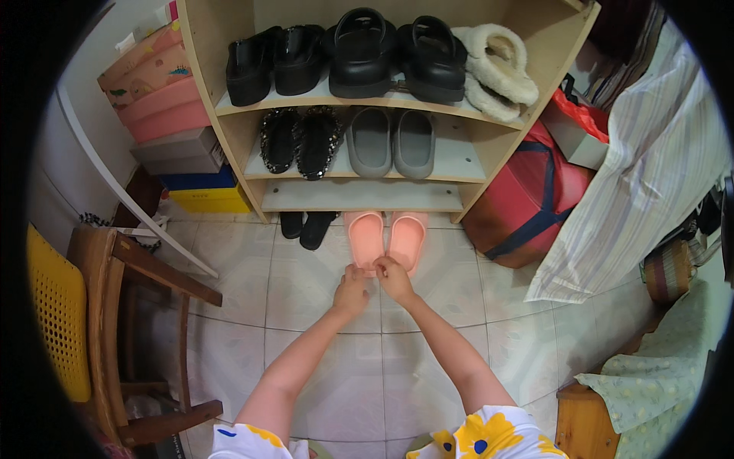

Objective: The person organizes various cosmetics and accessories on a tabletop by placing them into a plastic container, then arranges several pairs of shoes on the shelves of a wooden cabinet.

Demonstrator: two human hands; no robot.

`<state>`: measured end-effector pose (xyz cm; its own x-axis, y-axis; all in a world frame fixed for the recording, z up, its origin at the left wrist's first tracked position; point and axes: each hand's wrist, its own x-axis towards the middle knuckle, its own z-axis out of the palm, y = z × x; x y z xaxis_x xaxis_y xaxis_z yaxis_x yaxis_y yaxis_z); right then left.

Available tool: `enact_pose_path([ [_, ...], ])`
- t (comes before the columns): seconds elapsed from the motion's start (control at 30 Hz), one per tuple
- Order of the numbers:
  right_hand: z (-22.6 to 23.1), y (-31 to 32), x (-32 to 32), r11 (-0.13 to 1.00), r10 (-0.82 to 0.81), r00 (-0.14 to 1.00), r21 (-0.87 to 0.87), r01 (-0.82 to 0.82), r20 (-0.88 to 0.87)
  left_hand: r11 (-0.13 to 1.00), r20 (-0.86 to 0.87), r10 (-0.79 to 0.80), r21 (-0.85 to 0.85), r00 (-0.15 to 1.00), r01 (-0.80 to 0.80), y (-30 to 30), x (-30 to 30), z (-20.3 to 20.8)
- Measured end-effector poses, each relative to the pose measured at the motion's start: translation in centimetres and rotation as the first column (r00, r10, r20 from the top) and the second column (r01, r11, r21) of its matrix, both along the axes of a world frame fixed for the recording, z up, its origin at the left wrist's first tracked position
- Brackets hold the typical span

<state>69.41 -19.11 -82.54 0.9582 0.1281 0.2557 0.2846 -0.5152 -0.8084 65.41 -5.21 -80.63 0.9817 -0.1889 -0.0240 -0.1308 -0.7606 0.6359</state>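
A pair of pink slippers stands on the tiled floor, toes toward the shoe rack. At the heel of the left pink slipper (366, 237) is my left hand (352, 293), fingers bent in around its edge. My right hand (394, 281) has its fingertips pinched together at the inner heel of the right pink slipper (407, 236). The two hands are close together, and their fingertips partly hide the heels. Beside the pink pair on the left, black slippers (316, 230) lie partly under the lowest shelf.
The wooden shoe rack (367, 196) holds black sandals (362, 57), fluffy cream slippers (501, 69), studded black slippers (316, 143) and grey slippers (370, 143). Stacked boxes (164, 99) and a wooden chair (107, 321) are on the left. A red bag (520, 195) and striped cloth (619, 176) are on the right.
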Motion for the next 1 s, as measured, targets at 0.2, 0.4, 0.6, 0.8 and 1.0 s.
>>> enact_pose_path([
  [0.2,2.4,-1.9,-2.9,0.974,0.101,0.993,-0.198,-0.11,-0.055,0.993,-0.052,-0.086,0.078,0.995,0.09,0.8,0.6,0.4],
  [0.4,1.0,-3.7,-7.3,0.912,0.144,0.963,-0.346,-0.218,-0.226,0.943,-0.063,-0.252,0.21,0.966,0.259,0.9,0.0,2.7],
  [0.6,2.3,-4.3,-9.3,0.911,0.116,0.971,-0.367,-0.187,-0.207,0.901,-0.166,-0.296,0.28,0.941,0.332,1.2,1.1,5.8],
  [0.8,9.9,-4.9,-9.6,0.978,0.055,0.995,-0.194,-0.072,-0.088,0.747,-0.006,-0.39,0.583,0.921,0.32,2.9,1.9,12.7],
  [1.0,18.9,-5.6,-13.0,0.996,-0.004,0.986,-0.085,-0.01,-0.168,0.585,-0.222,-0.431,0.67,0.875,0.458,2.8,-6.3,19.8],
])
